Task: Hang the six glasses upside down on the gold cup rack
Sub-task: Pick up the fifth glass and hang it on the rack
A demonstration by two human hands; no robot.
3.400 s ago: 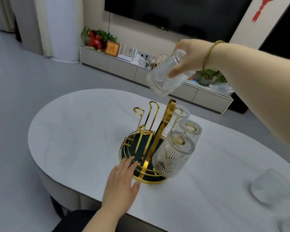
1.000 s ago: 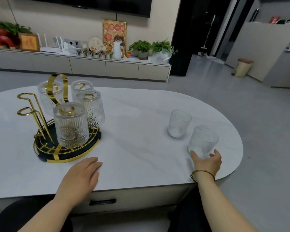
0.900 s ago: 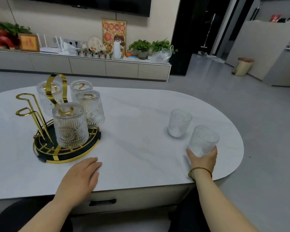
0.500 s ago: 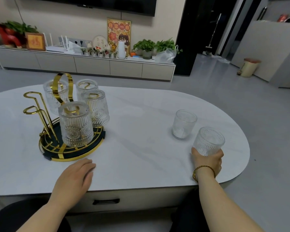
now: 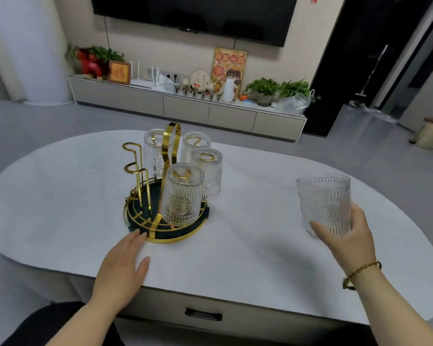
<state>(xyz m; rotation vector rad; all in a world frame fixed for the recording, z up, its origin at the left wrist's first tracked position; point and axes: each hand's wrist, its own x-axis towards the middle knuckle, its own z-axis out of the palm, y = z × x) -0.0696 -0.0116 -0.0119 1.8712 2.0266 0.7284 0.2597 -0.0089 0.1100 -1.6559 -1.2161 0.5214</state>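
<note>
On the white desk point(image 5: 235, 258), my right hand point(image 5: 345, 236) wraps round a slippery, breakable glass point(image 5: 324, 203) at right, while my open left hand point(image 5: 121, 265) touches the gold cup rack point(image 5: 165, 186) mid-frame.

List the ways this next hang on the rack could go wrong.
1. The right hand grips the ribbed glass only near its base, mouth up; flipping it could let it slip.
2. The two free hooks sit on the rack's far-left side, behind four hung glasses, so a knock is possible.
</note>
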